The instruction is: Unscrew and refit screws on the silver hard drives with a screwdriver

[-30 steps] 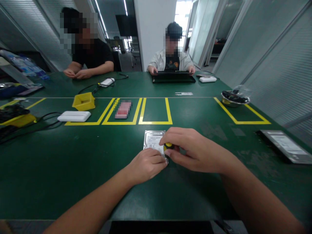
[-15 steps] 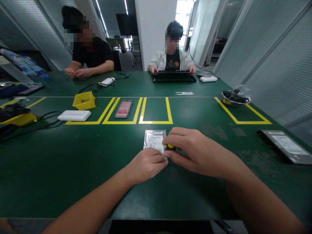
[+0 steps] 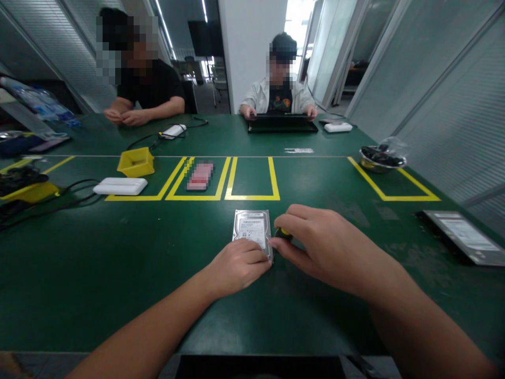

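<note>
A silver hard drive (image 3: 251,225) with a white label lies flat on the green table (image 3: 177,231). My left hand (image 3: 241,266) rests over the drive's near end, its fingers closed on it and covering that part. Just right of the drive, my right hand (image 3: 311,239) grips a small black and yellow tool (image 3: 283,233) between thumb and fingers. Most of the tool is hidden by the hand, and its tip cannot be made out.
Yellow tape outlines lie beyond the drive, with a pink item (image 3: 200,176) inside one. A yellow bin (image 3: 136,162) and white box (image 3: 120,186) are left; a metal bowl (image 3: 382,160) and a larger drive (image 3: 465,237) are right. Two people sit across.
My right hand has shifted slightly right with the tool, away from the drive, uncovering more of its right edge. My left hand has stayed in place.
</note>
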The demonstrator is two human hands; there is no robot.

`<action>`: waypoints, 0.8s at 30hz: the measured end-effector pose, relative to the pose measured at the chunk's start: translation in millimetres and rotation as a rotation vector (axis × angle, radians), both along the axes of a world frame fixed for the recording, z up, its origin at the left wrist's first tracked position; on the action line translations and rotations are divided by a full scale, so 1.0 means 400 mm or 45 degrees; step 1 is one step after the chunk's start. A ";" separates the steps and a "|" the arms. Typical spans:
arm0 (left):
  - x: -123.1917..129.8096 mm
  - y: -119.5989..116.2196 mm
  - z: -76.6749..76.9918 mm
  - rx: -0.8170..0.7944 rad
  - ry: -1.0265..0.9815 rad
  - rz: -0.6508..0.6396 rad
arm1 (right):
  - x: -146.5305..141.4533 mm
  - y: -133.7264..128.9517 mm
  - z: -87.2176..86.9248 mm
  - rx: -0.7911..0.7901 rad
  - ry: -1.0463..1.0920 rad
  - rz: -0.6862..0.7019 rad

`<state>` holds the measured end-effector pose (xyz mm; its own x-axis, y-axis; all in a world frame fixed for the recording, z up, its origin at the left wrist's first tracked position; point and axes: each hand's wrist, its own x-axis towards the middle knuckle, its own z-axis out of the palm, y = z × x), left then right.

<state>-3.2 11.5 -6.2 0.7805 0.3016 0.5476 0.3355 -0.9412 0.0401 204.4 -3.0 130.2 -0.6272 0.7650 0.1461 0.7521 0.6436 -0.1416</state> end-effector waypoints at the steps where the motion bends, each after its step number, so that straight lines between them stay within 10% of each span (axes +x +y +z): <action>1: -0.001 0.000 -0.002 -0.003 0.004 0.006 | -0.001 0.000 0.000 0.008 -0.009 -0.019; 24: -0.003 -0.001 -0.007 -0.044 0.041 0.008 | 0.009 0.019 -0.014 -0.050 0.184 0.094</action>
